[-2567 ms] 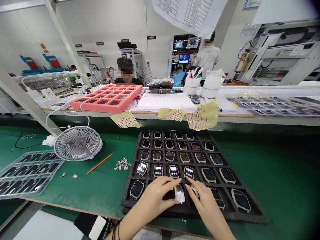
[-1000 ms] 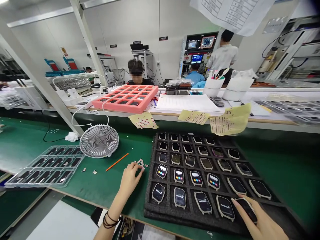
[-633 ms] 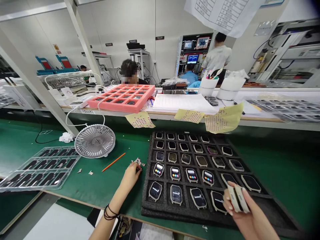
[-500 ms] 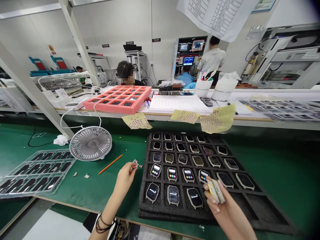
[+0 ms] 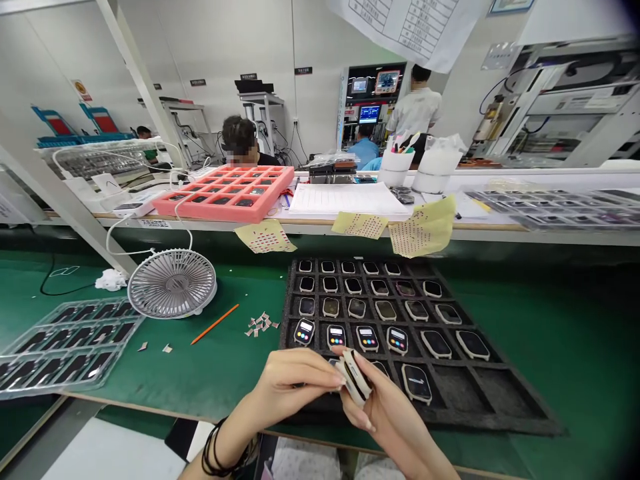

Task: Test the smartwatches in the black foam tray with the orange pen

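My right hand grips two light-rimmed smartwatch bodies stacked face to back, held on edge above the front of the black foam tray. My left hand is closed in a pinch, its fingertips at the left side of those watches; whatever lies between them is hidden. Smartwatches fill most pockets of the tray, and several in one row show lit screens, such as this lit watch. Both hands cover part of the front row. Left of the tray lies a pile of small pale pieces.
An orange stick and a grey fan are on the green bench at left, near a clear plastic tray of dark parts. A pink foam tray sits on the shelf, with yellow dotted sheets hanging from its edge.
My left hand has moved from the small pale pieces rightward to the watches. My right hand has brought the watches left to meet it, uncovering a front-row watch. The view has shifted slightly.
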`<state>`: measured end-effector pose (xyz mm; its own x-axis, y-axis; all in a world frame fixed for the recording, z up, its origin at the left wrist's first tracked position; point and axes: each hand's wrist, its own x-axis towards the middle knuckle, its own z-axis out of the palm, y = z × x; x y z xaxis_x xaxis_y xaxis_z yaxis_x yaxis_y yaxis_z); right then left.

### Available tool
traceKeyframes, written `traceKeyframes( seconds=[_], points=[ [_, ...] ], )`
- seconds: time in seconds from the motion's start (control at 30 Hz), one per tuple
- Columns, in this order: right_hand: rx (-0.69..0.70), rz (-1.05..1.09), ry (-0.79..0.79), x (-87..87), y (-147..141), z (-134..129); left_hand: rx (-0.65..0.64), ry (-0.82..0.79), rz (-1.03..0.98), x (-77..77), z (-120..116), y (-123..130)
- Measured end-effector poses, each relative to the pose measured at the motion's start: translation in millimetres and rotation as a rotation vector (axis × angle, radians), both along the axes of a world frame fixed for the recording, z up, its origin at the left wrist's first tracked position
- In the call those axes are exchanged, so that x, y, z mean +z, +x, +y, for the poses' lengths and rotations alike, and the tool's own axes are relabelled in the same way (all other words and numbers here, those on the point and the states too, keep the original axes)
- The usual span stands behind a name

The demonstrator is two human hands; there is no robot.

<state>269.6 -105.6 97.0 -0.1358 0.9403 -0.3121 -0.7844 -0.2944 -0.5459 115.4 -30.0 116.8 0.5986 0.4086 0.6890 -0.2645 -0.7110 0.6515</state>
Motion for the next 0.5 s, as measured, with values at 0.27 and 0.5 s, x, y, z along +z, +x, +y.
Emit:
traceKeyframes(
  seconds=[0.27, 0.5],
  points=[
    [0.013, -0.007, 0.035, 2.8, -0.3, -3.3, 0.007, 0.321, 0.133, 10.3, 6.0, -3.6],
    [0.001, -0.135, 0.048, -1.6, -2.3, -9.7, -0.044, 0.368, 0.339, 22.2, 9.1, -9.6]
  ],
)
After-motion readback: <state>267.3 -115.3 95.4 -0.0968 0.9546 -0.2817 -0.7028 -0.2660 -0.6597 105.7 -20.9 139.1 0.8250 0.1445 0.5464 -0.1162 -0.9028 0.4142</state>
